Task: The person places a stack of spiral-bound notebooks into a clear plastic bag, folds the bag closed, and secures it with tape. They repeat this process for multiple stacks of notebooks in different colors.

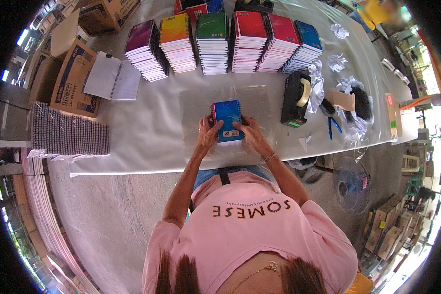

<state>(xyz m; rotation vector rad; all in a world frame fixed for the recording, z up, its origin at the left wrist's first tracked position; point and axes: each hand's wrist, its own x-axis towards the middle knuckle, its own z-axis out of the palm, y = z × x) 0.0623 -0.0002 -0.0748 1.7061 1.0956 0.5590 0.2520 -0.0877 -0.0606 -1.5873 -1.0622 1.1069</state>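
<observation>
A small stack of spiral notebooks with a blue notebook point(228, 117) on top stands at the table's near middle, its wire binding along the right side. My left hand point(210, 130) is closed on its left side, thumb on the cover. From the right, my right hand point(251, 131) grips the same stack, its thumb near a white label. Beneath the notebooks lies a clear plastic sheet point(193, 105). Beyond it stand piles of spiral notebooks: purple point(141, 35), yellow point(174, 28), green point(211, 26), red point(250, 25), crimson point(282, 29) and blue point(307, 36).
A black tape dispenser point(292, 107) stands right of the sheet, with blue-handled pliers or cutters point(333, 128), a brush point(362, 103) and crumpled wrapping point(316, 81) farther right. On the left are an open notebook point(115, 78), a cardboard box point(73, 81) and stacked spiral-bound books point(68, 131).
</observation>
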